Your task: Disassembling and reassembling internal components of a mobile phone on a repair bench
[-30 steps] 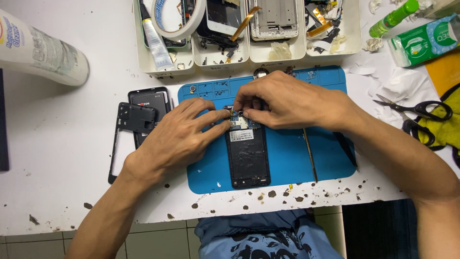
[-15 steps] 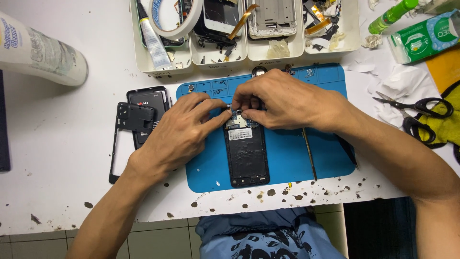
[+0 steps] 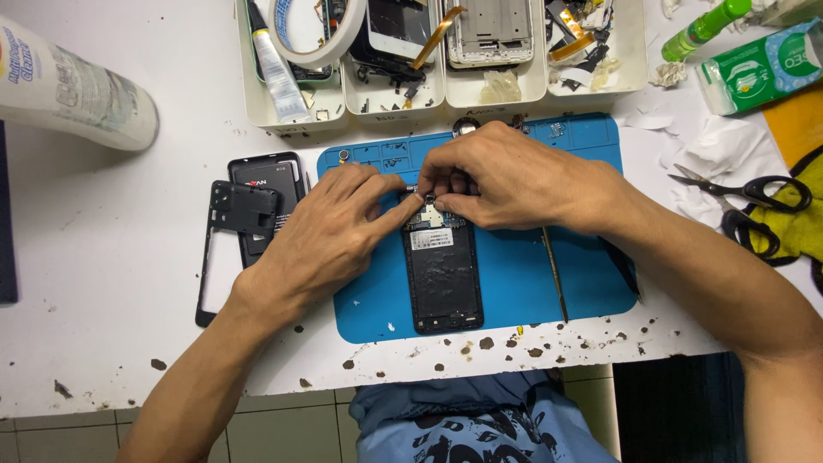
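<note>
An opened black phone (image 3: 443, 276) lies face down on a blue repair mat (image 3: 514, 283), its circuit board exposed at the top end. My left hand (image 3: 330, 231) rests on the mat's left side, index finger pressing the phone's upper left corner. My right hand (image 3: 506, 180) comes from the right, its thumb and fingers pinched on a small part (image 3: 426, 200) at the top of the board. The fingers hide most of that part.
A black phone frame (image 3: 225, 227) and back cover (image 3: 267, 176) lie left of the mat. White trays (image 3: 446, 90) of phone parts, glue tube and tape roll stand behind. Scissors (image 3: 746, 193) and tissues lie right, a white bottle (image 3: 73, 86) far left, a thin tool (image 3: 554, 274) on the mat.
Both hands stay at the phone's top end with only slight finger shifts; the view has drifted a little.
</note>
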